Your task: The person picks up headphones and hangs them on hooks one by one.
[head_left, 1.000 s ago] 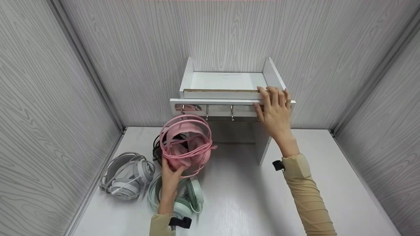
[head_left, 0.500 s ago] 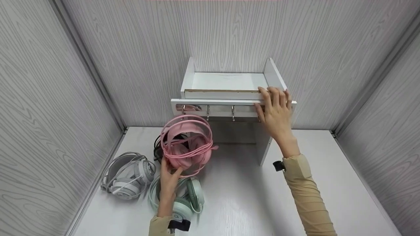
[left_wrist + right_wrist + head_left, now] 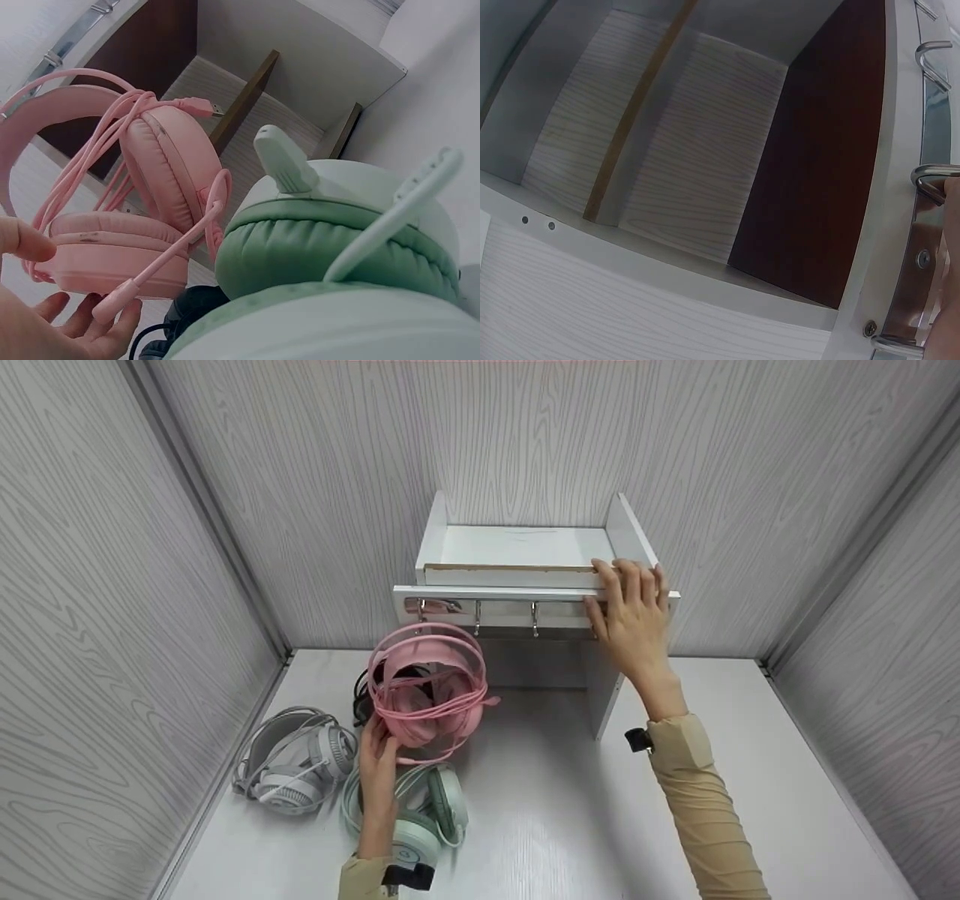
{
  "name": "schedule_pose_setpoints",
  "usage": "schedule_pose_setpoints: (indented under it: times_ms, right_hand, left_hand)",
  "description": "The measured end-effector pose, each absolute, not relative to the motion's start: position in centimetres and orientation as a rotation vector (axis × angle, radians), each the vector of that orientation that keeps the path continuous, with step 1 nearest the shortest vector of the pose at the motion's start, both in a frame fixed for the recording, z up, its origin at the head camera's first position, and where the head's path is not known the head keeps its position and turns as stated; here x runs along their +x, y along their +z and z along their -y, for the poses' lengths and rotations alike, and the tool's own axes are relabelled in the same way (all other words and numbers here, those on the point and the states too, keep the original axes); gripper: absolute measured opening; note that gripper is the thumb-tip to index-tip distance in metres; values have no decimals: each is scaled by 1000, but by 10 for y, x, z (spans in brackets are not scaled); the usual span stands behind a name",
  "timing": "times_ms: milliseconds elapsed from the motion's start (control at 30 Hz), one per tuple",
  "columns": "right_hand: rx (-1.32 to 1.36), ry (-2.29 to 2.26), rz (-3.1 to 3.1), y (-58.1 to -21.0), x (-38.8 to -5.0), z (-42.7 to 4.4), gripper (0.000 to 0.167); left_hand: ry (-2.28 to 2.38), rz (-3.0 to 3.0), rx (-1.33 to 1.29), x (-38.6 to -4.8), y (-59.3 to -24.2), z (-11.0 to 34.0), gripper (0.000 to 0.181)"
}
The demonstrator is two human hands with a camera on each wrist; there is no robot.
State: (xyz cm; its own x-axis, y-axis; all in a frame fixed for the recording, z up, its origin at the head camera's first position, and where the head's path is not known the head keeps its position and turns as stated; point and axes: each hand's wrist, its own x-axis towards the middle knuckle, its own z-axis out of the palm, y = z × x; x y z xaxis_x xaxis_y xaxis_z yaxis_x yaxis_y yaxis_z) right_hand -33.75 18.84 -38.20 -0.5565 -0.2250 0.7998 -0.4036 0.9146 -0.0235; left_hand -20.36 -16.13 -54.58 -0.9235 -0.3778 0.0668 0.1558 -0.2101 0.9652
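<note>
Pink headphones (image 3: 431, 712) hang at the leftmost hook of a white shelf (image 3: 525, 547), their pink cable wrapped round them. At their lower left is my left hand (image 3: 379, 765), its fingers loosely spread by an ear cup. In the left wrist view the thumb lies near the cup (image 3: 120, 259) and the fingertips are close behind the microphone (image 3: 116, 300); contact is hard to tell. My right hand (image 3: 636, 622) grips the right end of the shelf's front board (image 3: 499, 594), fingers over the top and thumb in front.
Green headphones (image 3: 442, 810) lie on the white table beneath my left forearm. Grey headphones (image 3: 296, 761) lie further left. Black headphones (image 3: 364, 701) are partly hidden behind the pink pair. Other metal hooks (image 3: 535, 619) line the front board.
My left hand has shifted slightly left, its thumb sliding off the front of the pink ear cup. The headphones stay at the hook. My right hand keeps its place on the board.
</note>
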Motion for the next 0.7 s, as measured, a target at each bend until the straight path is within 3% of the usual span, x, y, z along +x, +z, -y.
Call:
schedule_pose_setpoints:
  times_ms: [700]
  right_hand:
    - [458,295,2162,-382,-338,-188,48]
  left_hand:
    - [-2043,1548,443,-195,-540,174,37]
